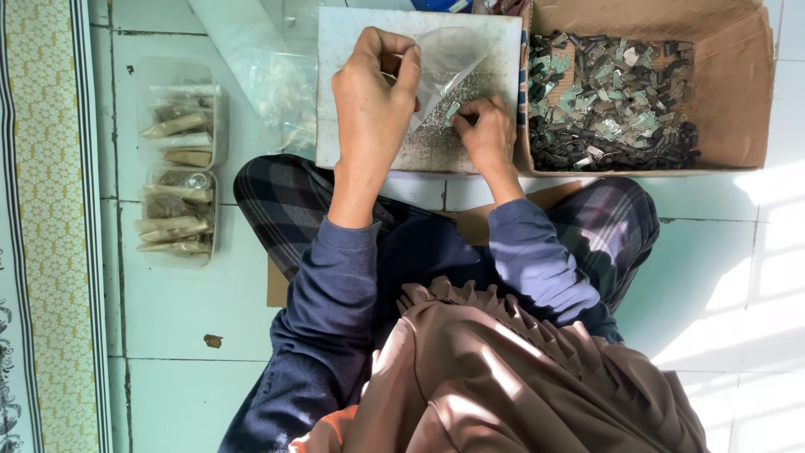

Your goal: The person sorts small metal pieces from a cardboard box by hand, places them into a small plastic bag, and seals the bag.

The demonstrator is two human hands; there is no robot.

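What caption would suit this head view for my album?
Seated on a tiled floor, left hand holds a clear plastic bag while right hand gathers small parts beside a cardboard box.

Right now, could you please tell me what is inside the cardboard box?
The cardboard box holds a loose heap of small dark and pale-green metal pieces. The heap covers the floor beneath it, so anything lower down stays hidden.

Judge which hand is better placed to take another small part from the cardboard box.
Probably the right hand: it lies on the white board right next to the cardboard box of small parts, while the left hand pinches the clear plastic bag farther away.
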